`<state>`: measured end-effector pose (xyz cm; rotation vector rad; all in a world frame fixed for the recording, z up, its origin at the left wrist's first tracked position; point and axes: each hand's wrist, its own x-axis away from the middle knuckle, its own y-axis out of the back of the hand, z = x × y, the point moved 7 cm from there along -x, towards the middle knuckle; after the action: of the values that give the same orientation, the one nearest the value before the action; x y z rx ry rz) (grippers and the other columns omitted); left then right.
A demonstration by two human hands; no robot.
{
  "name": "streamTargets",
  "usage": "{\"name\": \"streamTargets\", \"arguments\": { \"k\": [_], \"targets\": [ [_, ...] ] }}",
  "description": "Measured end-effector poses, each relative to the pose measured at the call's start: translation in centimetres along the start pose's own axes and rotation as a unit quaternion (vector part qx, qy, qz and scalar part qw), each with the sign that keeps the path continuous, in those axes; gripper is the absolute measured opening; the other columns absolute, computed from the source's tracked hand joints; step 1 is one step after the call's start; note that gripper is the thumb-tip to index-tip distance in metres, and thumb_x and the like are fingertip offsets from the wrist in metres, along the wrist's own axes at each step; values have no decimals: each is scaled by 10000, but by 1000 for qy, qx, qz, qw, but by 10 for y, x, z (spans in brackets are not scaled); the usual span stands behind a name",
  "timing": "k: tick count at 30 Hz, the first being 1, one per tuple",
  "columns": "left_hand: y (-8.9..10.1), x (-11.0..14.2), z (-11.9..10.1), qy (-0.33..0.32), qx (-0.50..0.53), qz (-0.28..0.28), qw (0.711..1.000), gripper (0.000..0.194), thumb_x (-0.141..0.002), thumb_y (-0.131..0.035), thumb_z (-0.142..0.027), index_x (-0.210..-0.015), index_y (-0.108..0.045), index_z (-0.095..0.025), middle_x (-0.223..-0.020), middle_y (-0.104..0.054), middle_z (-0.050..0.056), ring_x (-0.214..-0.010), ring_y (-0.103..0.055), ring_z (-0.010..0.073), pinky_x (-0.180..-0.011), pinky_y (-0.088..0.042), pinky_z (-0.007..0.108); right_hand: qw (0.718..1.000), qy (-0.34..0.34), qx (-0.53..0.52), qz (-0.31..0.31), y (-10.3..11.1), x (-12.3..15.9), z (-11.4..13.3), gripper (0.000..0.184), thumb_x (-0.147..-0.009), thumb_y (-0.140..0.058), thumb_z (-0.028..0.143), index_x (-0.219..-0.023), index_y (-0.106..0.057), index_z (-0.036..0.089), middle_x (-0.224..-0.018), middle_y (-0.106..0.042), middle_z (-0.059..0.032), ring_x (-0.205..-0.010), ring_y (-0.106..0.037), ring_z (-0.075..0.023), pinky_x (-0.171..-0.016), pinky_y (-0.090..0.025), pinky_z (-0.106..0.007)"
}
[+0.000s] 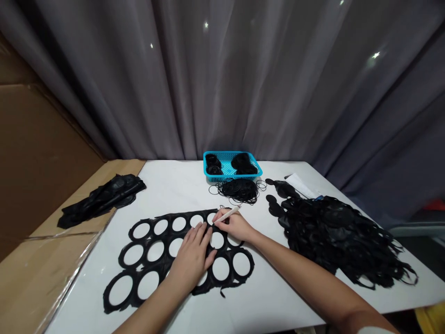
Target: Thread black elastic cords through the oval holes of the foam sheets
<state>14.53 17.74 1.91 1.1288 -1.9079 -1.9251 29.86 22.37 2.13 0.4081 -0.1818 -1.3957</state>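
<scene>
A thin black sheet [163, 253] with rows of large round holes lies flat on the white table. My left hand [192, 254] rests palm down on its middle, fingers stretched out. At the sheet's far edge, my right hand [233, 225] grips a white pen-like tool [227, 214], its lower end by a hole in the top row. What the tool's tip touches is too small to make out. Just beyond my right hand sits a loose heap of thin black rings [239, 190].
Behind the rings stands a blue plastic basket [232, 177] with black rings inside. A large pile of black scraps and discs [337, 232] covers the table's right side. Folded black sheets [102, 197] lie on cardboard [69, 257] at left. A grey curtain [222, 83] hangs behind.
</scene>
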Motion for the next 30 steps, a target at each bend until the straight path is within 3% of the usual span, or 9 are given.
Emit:
{"name": "streamTargets", "arguments": {
  "k": [6,10,12,19,22,25,27,29,30],
  "targets": [
    [-1,1,-1,1,4,3,1000,490,-954,-529,-366,-1406,-470,-186,-1452,-510,161,-1350,-481,336,-1080,-424,522,994,71,89,-7,-2,5,14,115,-879,-591,173,-769,-576,201,-926,-695,-27,-879,-629,-173,-814,-484,-302],
    [-1,0,0,-2,2,12,1000,530,-940,-557,-344,-1427,-444,-168,-1477,-493,164,-1367,-466,334,-1095,-415,520,965,151,213,20,-17,13,29,89,-869,-583,128,-862,-584,218,-930,-678,-51,-907,-604,-209,-844,-483,-333],
    [0,0,0,-2,9,11,1000,536,-938,-562,-335,-1434,-439,-174,-1481,-496,155,-1376,-456,332,-1102,-406,532,956,153,251,10,-14,9,31,118,-843,-593,111,-849,-585,228,-895,-669,-58,-892,-592,-231,-841,-476,-345],
    [9,-4,2,43,129,2,991,475,-871,-639,-319,-1334,-551,-261,-1410,-582,96,-1325,-514,355,-1092,-431,561,958,12,189,-216,97,-35,17,136,-913,-425,149,-821,-503,212,-873,-649,-74,-873,-596,-219,-780,-464,-332],
    [42,-22,27,72,164,-16,984,568,-886,-643,-429,-1410,-463,-303,-1314,-652,67,-1177,-644,306,-949,-558,462,973,-67,39,-217,109,-37,-1,120,-871,-537,225,-762,-487,220,-867,-687,-56,-828,-643,-196,-658,-503,-272],
    [104,-47,76,158,186,-91,965,785,-981,-499,-439,-1579,-26,-249,-1323,-627,127,-1102,-671,295,-845,-580,480,977,-112,-64,-170,90,-26,-8,161,-837,-594,249,-730,-477,218,-874,-725,-67,-794,-689,-187,-554,-526,-237],
    [145,-58,99,191,204,-154,948,808,-1005,-442,-427,-1570,101,-231,-1321,-616,128,-1192,-612,270,-945,-526,495,961,-145,-194,-131,71,-16,-12,174,-812,-642,235,-734,-488,210,-891,-738,-80,-831,-709,-188,-549,-547,-219],
    [166,-61,101,199,230,-173,937,656,-996,-459,-434,-1560,-172,-257,-1228,-659,88,-1156,-623,267,-969,-509,496,915,-187,-344,-94,53,-6,-14,193,-766,-709,195,-732,-518,194,-889,-744,-96,-858,-718,-187,-590,-574,-206],
    [164,-60,93,190,218,-134,948,523,-991,-464,-448,-1474,-373,-269,-1217,-665,75,-1116,-637,273,-937,-527,484,892,-204,-396,-81,45,-1,-14,197,-744,-734,171,-728,-538,184,-883,-746,-104,-855,-721,-186,-626,-588,-208]
  ]
}}
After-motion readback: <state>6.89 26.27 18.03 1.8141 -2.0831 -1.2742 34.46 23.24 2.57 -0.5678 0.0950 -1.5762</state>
